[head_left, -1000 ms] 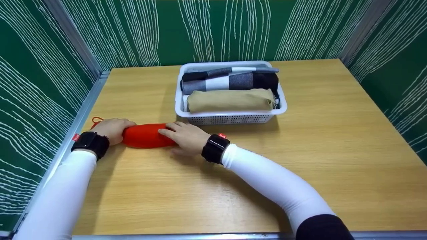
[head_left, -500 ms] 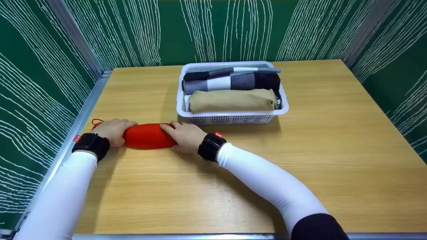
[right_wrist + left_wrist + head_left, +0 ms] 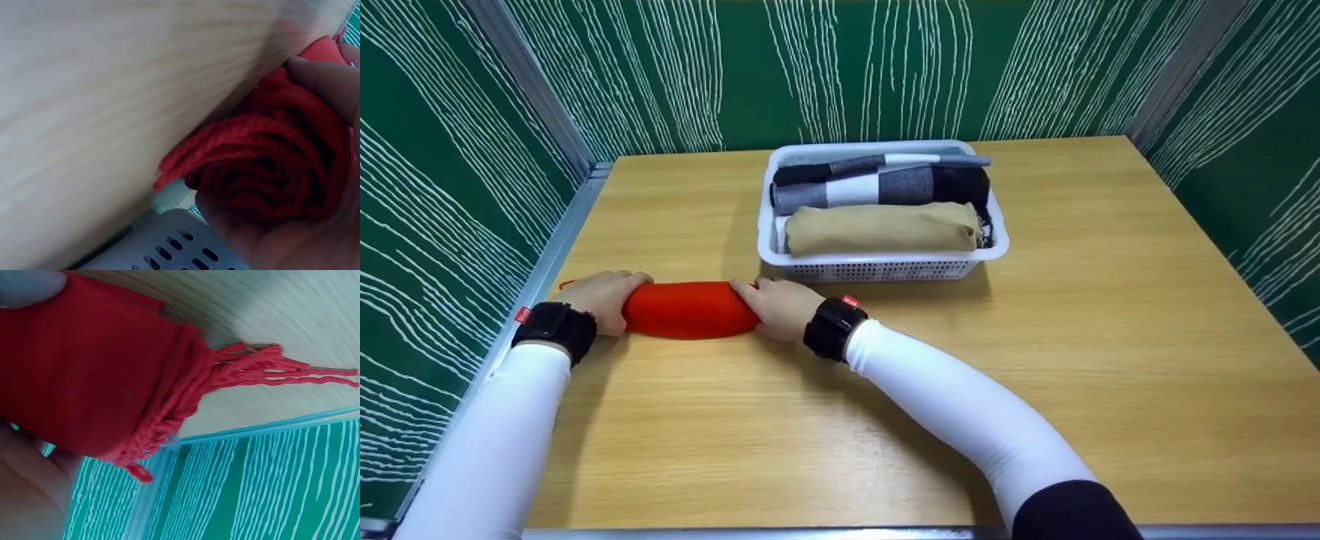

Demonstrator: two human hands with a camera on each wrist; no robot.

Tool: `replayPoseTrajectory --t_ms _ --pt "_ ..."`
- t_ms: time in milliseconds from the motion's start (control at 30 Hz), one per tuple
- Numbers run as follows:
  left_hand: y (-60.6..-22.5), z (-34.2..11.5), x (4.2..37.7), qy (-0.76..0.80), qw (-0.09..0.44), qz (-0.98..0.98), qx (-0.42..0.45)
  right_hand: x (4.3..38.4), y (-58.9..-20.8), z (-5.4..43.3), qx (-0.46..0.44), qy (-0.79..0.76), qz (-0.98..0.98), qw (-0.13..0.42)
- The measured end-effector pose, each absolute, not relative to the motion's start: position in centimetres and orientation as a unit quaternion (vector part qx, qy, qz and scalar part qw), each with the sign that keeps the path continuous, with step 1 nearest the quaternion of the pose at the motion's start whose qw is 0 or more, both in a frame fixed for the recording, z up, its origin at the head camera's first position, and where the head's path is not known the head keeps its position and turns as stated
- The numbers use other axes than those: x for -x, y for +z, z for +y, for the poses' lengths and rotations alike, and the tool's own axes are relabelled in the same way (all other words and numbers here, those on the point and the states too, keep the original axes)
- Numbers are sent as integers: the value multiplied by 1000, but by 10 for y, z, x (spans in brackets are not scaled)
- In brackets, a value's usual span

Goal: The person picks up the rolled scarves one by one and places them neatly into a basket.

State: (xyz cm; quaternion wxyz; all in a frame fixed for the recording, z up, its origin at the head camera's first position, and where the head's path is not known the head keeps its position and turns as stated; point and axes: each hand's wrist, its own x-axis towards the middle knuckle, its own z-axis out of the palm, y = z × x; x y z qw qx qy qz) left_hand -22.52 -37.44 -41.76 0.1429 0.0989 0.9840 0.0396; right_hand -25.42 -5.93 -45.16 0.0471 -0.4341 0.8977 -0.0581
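Observation:
A red scarf, rolled into a thick bundle, spans the gap between my two hands at the left of the wooden table. My left hand grips its left end; in the left wrist view, red fringe hangs out past the roll, thumb on one side and fingers on the other. My right hand holds the right end. The right wrist view shows the coiled layers of the scarf end-on, with the thumb on one side and fingers curled round the other.
Behind the right hand stands a white plastic basket. In it lie a rolled beige cloth and a black, white and grey checked cloth. Green walls with white streaks enclose the table at the back and sides.
The right hand's fingers have closed round the scarf's right end. The left hand has shifted slightly left along with its end of the scarf. The basket stays in place.

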Motion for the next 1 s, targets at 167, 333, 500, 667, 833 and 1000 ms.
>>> replayPoseTrajectory --t_ms 167,333,500,667,833,1000 --pt "-420 -374 224 29 123 985 -114 253 -450 -60 428 -47 901 52" --pt "-421 -371 224 22 105 986 -126 251 -450 -58 423 -43 903 56" --pt "-420 -369 225 17 96 987 -131 250 -446 -55 435 -43 898 51" --pt "-416 -365 225 20 104 986 -127 248 -441 -52 442 -49 894 52" --pt "-412 -366 226 25 109 985 -129 247 -435 -49 444 -43 894 52" --pt "-402 -365 229 29 109 986 -119 246 -425 -46 440 -49 895 50"
